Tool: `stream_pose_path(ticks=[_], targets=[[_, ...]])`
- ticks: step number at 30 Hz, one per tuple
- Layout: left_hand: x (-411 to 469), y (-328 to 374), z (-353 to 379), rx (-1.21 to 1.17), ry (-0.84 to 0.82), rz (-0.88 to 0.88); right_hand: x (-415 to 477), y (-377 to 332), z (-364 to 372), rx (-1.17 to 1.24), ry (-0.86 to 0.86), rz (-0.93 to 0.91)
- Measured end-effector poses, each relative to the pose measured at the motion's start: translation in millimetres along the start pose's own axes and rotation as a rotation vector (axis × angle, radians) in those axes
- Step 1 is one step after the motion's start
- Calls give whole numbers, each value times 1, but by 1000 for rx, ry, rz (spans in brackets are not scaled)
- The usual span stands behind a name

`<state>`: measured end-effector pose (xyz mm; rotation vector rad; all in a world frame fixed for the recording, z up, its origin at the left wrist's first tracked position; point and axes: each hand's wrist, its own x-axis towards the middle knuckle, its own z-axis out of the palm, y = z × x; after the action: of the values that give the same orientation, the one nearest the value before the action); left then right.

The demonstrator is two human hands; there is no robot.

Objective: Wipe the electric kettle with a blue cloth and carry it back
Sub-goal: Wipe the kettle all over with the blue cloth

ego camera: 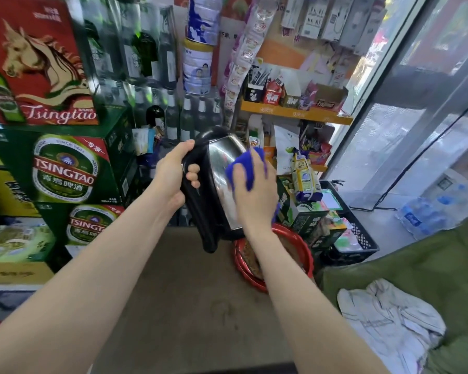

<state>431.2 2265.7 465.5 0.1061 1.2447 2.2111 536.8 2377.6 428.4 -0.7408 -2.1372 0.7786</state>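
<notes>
I see my left hand (pixel 170 174) wrapped around the black handle of the kettle (pixel 219 160), thumb along the top and fingers curled through the loop. The kettle hangs in the air over the far edge of the table (pixel 187 306), tilted, with its steel side turned toward me and its base low.

My right hand (pixel 254 195) grips the cloth (pixel 243 163), bunched up, and presses it against the right part of that steel side. Blue folds stick out above the fingers and a bit shows below the wrist.

Just beyond the table edge, under my right forearm, sits a red basin (pixel 305 255). To the left, beer cases (pixel 65 168) are stacked, with bottles (pixel 187 117) lined up behind the kettle. An orange shelf (pixel 295 113) of snack packets runs behind on the right, and a black crate (pixel 362 238) stands below it. A green cover (pixel 416 265) lies at my right with a white garment (pixel 389 319) on it.
</notes>
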Motion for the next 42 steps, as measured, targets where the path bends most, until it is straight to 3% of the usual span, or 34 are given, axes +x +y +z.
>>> stream_pose_path(ticks=[2, 5, 8, 10, 15, 18, 20, 23, 25, 26, 28, 32, 35, 42], targets=[[-2, -7, 10, 45, 25, -5, -8, -7, 18, -233, 20, -129], [-2, -15, 16, 74, 10, -47, 27, -6, 15, -147, 14, -154], [-4, -22, 15, 165, -18, -76, 72, 8, -4, 196, -146, 143], [-5, -28, 16, 200, -1, -76, 76, 17, -8, 260, -200, 252], [4, -34, 19, 17, 110, -87, 4, 36, 23, -208, -53, -301], [8, -40, 15, 27, 152, -81, -25, 69, 32, -234, -23, -412], [9, -49, 8, 64, 163, -88, -27, 88, 28, -19, -46, -264], [10, -65, -5, 84, 165, -102, -8, 111, 28, 332, -130, 277], [11, -77, -14, 126, 152, -108, 6, 123, 30, 436, -219, 645], [12, -83, -19, 148, 145, -107, 10, 127, 32, 437, -272, 729], [15, -96, -26, 196, 138, -87, 10, 129, 40, 432, -330, 752], [31, -127, -34, 287, 226, -11, -4, 121, 68, 442, -193, 477], [40, -162, -45, 340, 293, 61, -32, 130, 97, 301, -209, 334], [46, -244, -79, 405, 385, 61, -71, 194, 116, 162, -467, 406]])
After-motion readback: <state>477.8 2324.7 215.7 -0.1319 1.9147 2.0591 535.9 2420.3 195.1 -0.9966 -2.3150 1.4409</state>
